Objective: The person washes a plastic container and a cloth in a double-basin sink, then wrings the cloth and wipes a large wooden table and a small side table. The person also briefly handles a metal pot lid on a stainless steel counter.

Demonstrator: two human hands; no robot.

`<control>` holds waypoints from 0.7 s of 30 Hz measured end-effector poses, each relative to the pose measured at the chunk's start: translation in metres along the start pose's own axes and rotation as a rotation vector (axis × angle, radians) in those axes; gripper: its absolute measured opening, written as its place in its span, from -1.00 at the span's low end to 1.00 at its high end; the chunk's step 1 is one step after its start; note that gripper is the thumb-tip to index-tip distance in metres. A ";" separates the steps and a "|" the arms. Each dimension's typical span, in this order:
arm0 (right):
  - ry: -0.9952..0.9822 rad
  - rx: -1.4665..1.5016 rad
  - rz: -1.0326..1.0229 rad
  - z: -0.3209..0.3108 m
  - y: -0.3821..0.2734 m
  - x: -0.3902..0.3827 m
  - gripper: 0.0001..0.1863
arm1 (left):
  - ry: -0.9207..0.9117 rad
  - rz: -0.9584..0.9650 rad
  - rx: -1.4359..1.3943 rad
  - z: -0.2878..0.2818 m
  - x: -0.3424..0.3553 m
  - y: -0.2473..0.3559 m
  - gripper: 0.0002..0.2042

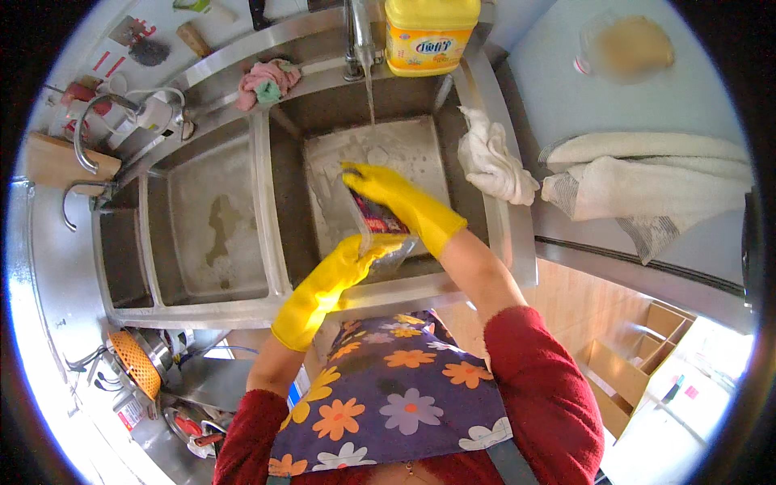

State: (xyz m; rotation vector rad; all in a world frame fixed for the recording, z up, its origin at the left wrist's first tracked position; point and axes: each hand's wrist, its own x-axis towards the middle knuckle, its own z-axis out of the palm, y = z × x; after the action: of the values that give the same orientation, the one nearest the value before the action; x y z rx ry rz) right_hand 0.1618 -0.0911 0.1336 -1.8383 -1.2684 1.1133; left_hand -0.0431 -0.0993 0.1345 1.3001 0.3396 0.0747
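Note:
Over the right-hand sink basin (323, 153) I hold a clear plastic box (380, 217) with a dark red and purple pattern, tilted. My left hand (339, 271), in a yellow rubber glove, grips its near end from the left. My right hand (396, 198), gloved the same way, has its fingers curled over the far end. Something small and dark shows at those fingertips; I cannot tell whether it is part of the box. Water runs from the tap (363, 48) into the basin beyond my hands.
Left of the divider lies a second basin (194, 218) with a puddle. A yellow jug (431, 36) and a pink cloth (268, 82) sit on the back ledge. A white cloth (491, 158) hangs over the right rim; towels (647, 174) lie on the counter beside it.

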 end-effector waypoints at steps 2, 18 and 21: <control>0.057 0.043 -0.285 0.008 -0.008 -0.035 -0.49 | 0.065 -0.060 -0.131 -0.003 -0.007 0.000 -0.65; 0.239 -0.001 -0.479 0.027 0.018 -0.043 -0.50 | 0.144 -0.206 0.045 -0.002 -0.032 0.018 -0.69; -0.106 0.486 0.433 -0.011 0.045 0.013 -0.48 | 0.109 -0.208 0.122 -0.002 -0.029 0.018 -0.64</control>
State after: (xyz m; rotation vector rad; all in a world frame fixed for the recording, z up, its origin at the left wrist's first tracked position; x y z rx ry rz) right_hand 0.1923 -0.0941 0.0959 -1.7219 -0.5773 1.6018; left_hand -0.0691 -0.0997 0.1572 1.3766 0.5781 -0.0514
